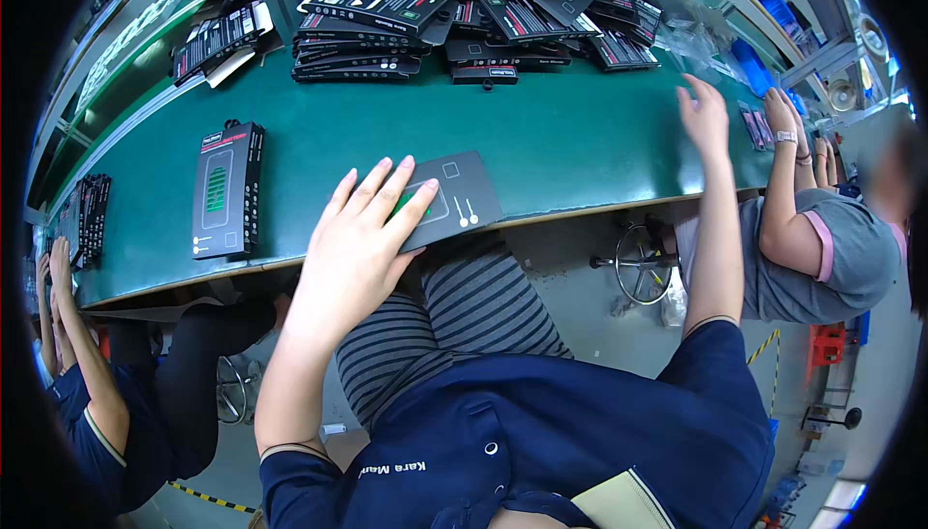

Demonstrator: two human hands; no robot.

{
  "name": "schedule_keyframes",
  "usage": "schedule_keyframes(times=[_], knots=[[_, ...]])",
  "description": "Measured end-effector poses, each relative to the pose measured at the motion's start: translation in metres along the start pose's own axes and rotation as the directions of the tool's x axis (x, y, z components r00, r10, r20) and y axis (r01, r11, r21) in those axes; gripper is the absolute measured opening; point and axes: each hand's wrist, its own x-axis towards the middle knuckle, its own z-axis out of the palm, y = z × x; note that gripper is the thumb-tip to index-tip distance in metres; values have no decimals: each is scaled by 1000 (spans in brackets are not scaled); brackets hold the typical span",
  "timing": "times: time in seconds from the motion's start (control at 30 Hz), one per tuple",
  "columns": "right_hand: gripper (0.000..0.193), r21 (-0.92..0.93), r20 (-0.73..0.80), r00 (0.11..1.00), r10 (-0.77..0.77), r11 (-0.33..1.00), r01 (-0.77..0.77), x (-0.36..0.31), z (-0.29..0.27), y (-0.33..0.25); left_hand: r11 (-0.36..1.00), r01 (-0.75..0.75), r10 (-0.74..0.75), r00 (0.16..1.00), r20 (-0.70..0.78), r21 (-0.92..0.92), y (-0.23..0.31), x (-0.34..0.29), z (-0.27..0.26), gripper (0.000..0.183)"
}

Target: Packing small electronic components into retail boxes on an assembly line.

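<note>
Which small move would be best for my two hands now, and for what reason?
Probably bring the right hand to the uncovered right end of the dark package, to help steady it: only the left hand lies over it, near the green table's edge, while the right is raised apart and appears empty.

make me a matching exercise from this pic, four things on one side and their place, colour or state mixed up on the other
1. left hand
2. right hand
3. pile of boxes
4. workbench

A. green
B. heaped toward the bench's far side
C. touching a dark flat package
D. no item visible in its grasp

Pairs: 1-C, 2-D, 3-B, 4-A
</note>
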Motion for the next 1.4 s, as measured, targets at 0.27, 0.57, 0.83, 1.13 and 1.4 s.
schedule_keyframes(times=[0.27,0.57,0.83,1.13,1.4], knots=[[50,-140,451,882,134,987,-79,-21,27,75,898,58,-144,975,-167,-437,-30,28,-31,44],[48,-64,403,912,-74,992,108,-52,-11,-40,952,8,-25,998,-52,-307,-33,47,5,74],[46,233,230,934,-274,947,221,-84,-35,-181,955,-30,5,996,-86,-294,-16,61,22,71],[47,843,157,742,-651,480,242,-72,-50,-222,959,-27,33,999,17,-281,-17,65,17,77],[62,995,-7,985,-174,-94,-10,-62,-57,-289,886,157,-96,983,158,-436,3,79,-2,87]])
